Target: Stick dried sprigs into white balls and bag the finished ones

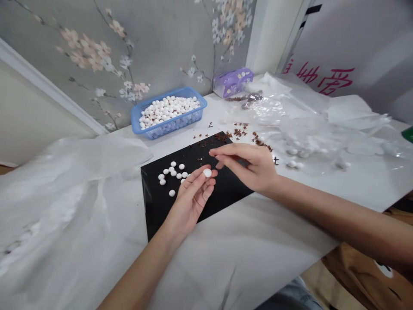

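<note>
Far left, a crumpled white plastic sheet (64, 193) covers the table, and behind it a blue plastic basket (174, 127) is heaped with white pellets. On a black board (155, 211), loose white pellets (171, 172) lie in a small cluster beside the left hand (193, 200), which holds one white pellet (207, 172) up at its fingertips above the board. The right hand (248, 168) hovers open and empty just beside it, the two hands close but apart. The step in hand looks like handling that single pellet, so the next move calls for the right hand to close on it. Dark brown flakes (238, 131) scatter beyond the board, and a clear plastic bag (309, 137) lies at right.
</note>
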The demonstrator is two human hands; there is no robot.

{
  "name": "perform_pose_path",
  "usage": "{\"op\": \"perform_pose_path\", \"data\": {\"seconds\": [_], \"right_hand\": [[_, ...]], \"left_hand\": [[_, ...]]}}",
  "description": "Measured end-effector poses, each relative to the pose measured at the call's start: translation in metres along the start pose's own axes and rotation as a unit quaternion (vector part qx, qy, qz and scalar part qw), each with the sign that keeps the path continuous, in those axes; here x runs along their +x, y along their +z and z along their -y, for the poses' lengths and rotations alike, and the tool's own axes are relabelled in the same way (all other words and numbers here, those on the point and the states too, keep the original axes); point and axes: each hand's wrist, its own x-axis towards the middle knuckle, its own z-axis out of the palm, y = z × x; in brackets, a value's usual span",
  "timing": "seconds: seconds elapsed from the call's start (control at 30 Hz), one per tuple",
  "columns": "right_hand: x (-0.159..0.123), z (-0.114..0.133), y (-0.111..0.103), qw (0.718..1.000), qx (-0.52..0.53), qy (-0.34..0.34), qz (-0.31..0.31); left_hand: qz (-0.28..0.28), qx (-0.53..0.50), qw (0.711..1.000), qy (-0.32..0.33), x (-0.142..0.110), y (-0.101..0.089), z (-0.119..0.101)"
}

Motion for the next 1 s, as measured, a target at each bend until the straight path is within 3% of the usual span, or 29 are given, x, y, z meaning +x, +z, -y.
{"op": "perform_pose_path", "data": {"seconds": [0.13, 0.3, 0.43, 0.67, 1.0], "right_hand": [[-0.003, 0.006, 0.0, 0.999, -0.015, -0.026, 0.019], [-0.006, 0.015, -0.001, 0.999, -0.038, 0.005, -0.017], [-0.007, 0.014, -0.001, 1.0, -0.016, 0.003, -0.011], [-0.005, 0.012, 0.003, 0.997, -0.028, -0.074, 0.007], [-0.009, 0.012, 0.007, 0.996, 0.027, -0.079, 0.029]], "left_hand": [[0.04, -0.045, 0.997, -0.047, -0.007, 0.001, 0.005], [0.057, -0.047, 0.995, -0.067, -0.007, -0.002, 0.009], [0.056, -0.062, 0.994, -0.068, -0.006, -0.006, 0.008], [0.092, -0.063, 0.993, -0.044, -0.006, -0.007, 0.01], [0.109, -0.085, 0.989, -0.05, -0.004, -0.007, 0.01]]}}
